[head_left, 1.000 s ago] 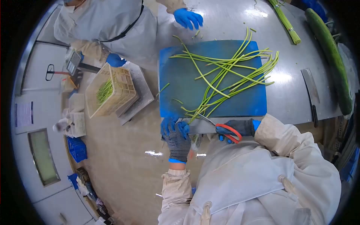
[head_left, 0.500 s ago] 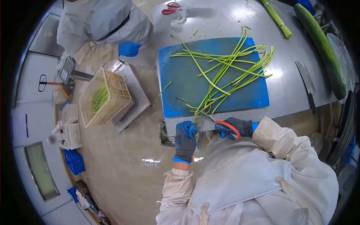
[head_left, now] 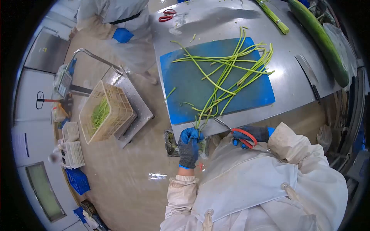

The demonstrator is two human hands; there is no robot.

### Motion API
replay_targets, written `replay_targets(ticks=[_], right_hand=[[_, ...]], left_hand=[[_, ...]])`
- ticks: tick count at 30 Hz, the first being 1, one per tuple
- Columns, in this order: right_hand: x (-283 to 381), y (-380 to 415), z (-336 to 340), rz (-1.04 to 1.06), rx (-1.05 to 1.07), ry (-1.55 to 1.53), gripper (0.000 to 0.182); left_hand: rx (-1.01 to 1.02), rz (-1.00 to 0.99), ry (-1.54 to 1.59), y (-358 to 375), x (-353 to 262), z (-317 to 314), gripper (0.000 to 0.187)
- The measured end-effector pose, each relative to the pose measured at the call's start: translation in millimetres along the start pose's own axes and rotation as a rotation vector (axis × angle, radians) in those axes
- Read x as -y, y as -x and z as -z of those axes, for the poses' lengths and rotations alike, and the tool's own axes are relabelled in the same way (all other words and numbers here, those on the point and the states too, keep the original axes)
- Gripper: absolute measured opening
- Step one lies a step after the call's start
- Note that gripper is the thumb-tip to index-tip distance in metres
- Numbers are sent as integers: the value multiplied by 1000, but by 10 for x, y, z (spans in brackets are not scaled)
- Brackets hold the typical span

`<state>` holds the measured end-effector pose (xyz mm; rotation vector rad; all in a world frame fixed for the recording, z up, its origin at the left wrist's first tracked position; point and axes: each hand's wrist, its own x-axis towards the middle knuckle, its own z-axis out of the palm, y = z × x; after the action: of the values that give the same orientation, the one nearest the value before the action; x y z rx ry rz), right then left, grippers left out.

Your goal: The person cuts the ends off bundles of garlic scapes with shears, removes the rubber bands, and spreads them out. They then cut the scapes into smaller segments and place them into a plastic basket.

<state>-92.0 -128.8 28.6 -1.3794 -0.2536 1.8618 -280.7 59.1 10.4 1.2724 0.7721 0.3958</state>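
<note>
Long green stems (head_left: pixel 227 75), which look like garlic scapes, lie loosely crossed on a blue cutting board (head_left: pixel 266 92). Their gathered near ends hang over the board's front edge, pinched in my left hand (head_left: pixel 189 146), which wears a blue and grey glove. In my right hand (head_left: pixel 250 135), gloved the same way, is a pair of red-handled scissors (head_left: pixel 246 138). The blades point left toward the bundle, a little apart from my left fingers. Short green pieces (head_left: pixel 170 93) lie near the board's left edge.
A kitchen knife (head_left: pixel 308 75) and a large winter melon (head_left: pixel 322 42) lie right, with a tied stem bundle (head_left: pixel 273 17) behind. Red scissors (head_left: pixel 167 15) lie at the table's far left. A crate of stems (head_left: pixel 106 111) stands on a platform scale (head_left: pixel 140 119). A co-worker (head_left: pixel 115 23) stands beyond.
The scissors and my right hand have drawn right, away from the stem ends. My left hand still pinches the stems. The view has shifted, and the co-worker has moved toward the back.
</note>
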Motion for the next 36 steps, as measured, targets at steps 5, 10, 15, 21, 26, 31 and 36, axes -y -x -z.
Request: replay_targets(ticks=[5,10,15,21,26,31,36], right_hand=[[43,-181,-58,23,-35,116,44],[-18,-164,-11,183,-76,520,47],[-92,12,-158,120,-50,54,51],[-77,-251,-286,65,54,-52,61],[60,-300,-441,104,68,-112,66],[8,-409,-523,166,13,-233,65],[-105,-297,-563,118,47,-256,58]], left_hand=[[51,9,78,33,25,64,20],[63,26,78,47,30,112,20],[51,-16,30,53,18,278,15],[-42,17,-56,55,-72,494,17],[-2,-64,-133,21,-146,554,18],[-46,-45,-110,-111,-114,527,20],[61,-11,-66,-294,-78,423,20]])
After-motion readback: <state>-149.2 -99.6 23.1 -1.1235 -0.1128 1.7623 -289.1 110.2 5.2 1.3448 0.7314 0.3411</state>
